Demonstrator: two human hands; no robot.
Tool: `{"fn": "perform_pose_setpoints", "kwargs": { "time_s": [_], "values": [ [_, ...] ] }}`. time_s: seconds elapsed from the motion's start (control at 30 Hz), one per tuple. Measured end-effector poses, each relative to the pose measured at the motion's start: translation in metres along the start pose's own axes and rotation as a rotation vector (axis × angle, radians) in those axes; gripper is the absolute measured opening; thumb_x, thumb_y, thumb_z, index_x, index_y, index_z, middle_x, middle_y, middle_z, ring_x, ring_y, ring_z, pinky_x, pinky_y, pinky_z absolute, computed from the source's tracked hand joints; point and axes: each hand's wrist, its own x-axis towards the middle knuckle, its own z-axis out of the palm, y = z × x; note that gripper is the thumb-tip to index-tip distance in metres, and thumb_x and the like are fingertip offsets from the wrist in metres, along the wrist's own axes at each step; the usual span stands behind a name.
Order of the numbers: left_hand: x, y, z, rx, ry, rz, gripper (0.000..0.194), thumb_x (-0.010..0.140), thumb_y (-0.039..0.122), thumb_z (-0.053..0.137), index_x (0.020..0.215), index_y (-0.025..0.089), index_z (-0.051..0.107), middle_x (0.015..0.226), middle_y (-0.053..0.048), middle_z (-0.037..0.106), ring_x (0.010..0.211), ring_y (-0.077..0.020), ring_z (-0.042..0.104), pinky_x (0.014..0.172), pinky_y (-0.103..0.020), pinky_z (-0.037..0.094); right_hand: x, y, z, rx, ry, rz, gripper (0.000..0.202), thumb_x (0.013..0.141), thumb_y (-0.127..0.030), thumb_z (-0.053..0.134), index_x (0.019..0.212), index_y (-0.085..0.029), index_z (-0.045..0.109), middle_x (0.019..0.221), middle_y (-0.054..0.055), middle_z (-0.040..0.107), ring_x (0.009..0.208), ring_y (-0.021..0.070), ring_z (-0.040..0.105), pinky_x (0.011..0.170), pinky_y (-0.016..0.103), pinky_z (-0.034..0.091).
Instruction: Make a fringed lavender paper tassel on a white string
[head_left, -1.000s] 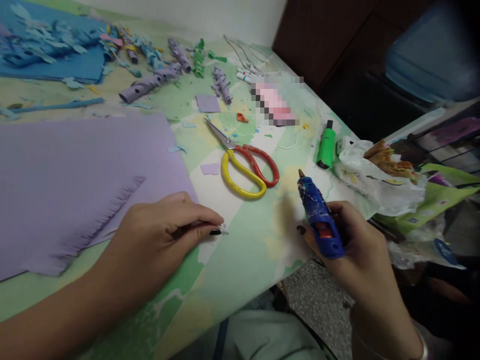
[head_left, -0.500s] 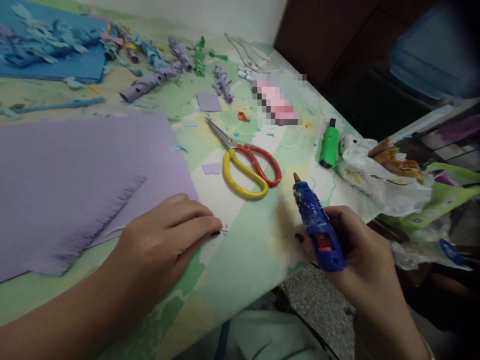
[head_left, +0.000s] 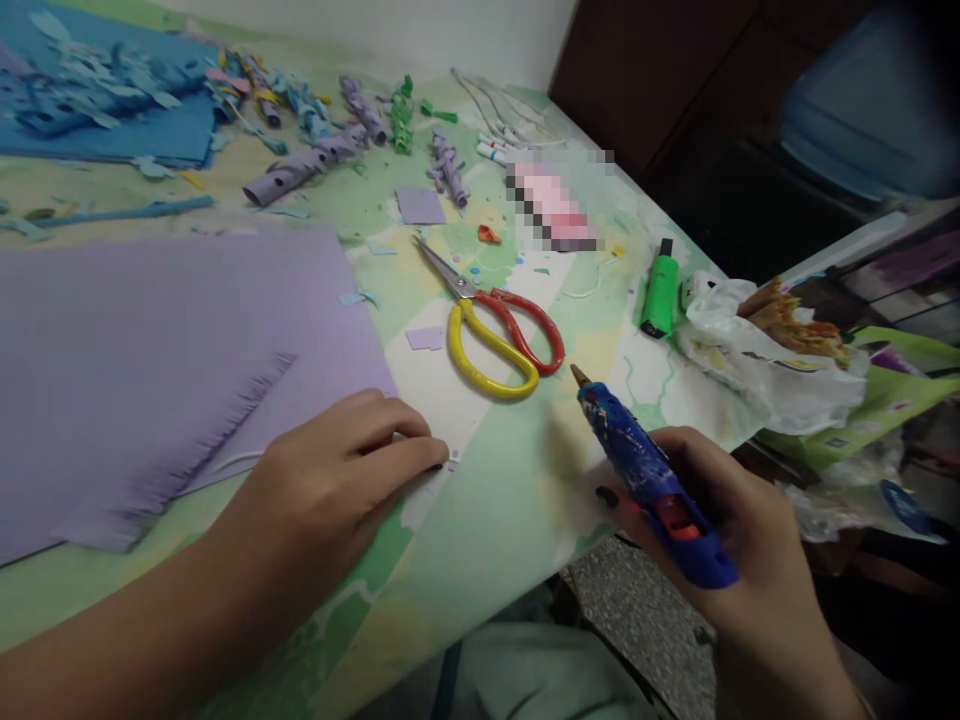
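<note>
My right hand (head_left: pixel 750 540) is wrapped round a blue hot glue gun (head_left: pixel 637 450) over the table's front edge, its metal nozzle pointing up and left. My left hand (head_left: pixel 345 470) rests closed at the corner of a large purple sheet (head_left: pixel 150 310). A thin white wire (head_left: pixel 240 460) runs under this hand, and a short white tip shows by the fingertips; the grip itself is mostly hidden. Beside the left hand lies a purple strip with a fringed edge (head_left: pixel 180 460). Scissors (head_left: pixel 487 340) with one yellow and one red handle lie between the hands, beyond them.
Curled paper rolls (head_left: pixel 307 165) and blue sheets (head_left: pixel 172 140) lie at the back. A pixelated pink item (head_left: pixel 551 205) sits near white wires (head_left: pixel 510 105). On the right are a green marker-like object (head_left: pixel 660 295) and a plastic bag with food (head_left: pixel 787 350). Paper scraps are scattered around.
The glue gun has tilted, its nozzle shifting left and slightly down while its rear end swung right and down. My left hand stays almost where it was.
</note>
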Motion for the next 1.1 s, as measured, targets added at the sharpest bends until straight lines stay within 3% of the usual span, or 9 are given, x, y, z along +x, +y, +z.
{"fn": "perform_pose_setpoints", "kwargs": {
  "time_s": [0.23,0.53,0.67,1.1],
  "values": [
    [-0.001,-0.001,0.002,-0.023,0.029,0.004,0.023,0.093,0.012,0.045,0.094,0.021,0.066,0.091,-0.004,0.068,0.081,-0.016,0.061,0.068,-0.029,0.047,-0.008,-0.003,0.001,0.061,-0.054,-0.035,0.022,0.075,-0.016,0.064,0.094,-0.022,0.057,0.076,-0.001,0.059,0.061,0.0129,0.055,0.052,0.023,0.042],
    [-0.002,-0.002,0.004,-0.007,0.019,-0.012,0.027,0.093,0.013,0.043,0.096,0.023,0.068,0.093,-0.003,0.068,0.082,-0.0158,0.061,0.069,-0.028,0.048,-0.004,-0.012,0.006,0.111,-0.29,-0.213,0.028,0.074,-0.014,0.06,0.1,-0.021,0.053,0.088,0.005,0.059,0.072,0.0183,0.058,0.059,0.029,0.045],
    [-0.001,-0.003,0.004,-0.025,0.042,0.017,0.026,0.092,0.013,0.043,0.095,0.023,0.067,0.091,-0.003,0.068,0.081,-0.0162,0.06,0.066,-0.028,0.046,-0.001,-0.018,0.009,0.067,-0.321,-0.262,0.031,0.077,-0.013,0.059,0.106,-0.02,0.051,0.093,0.007,0.059,0.077,0.019,0.059,0.064,0.03,0.048],
    [-0.001,-0.002,0.002,-0.063,0.003,0.003,0.025,0.091,0.009,0.045,0.096,0.021,0.067,0.091,-0.004,0.066,0.081,-0.0158,0.058,0.067,-0.027,0.044,0.006,-0.027,0.012,-0.017,-0.375,-0.266,0.024,0.078,-0.012,0.056,0.099,-0.019,0.05,0.089,0.006,0.057,0.072,0.0179,0.057,0.06,0.029,0.047]
  ]
}}
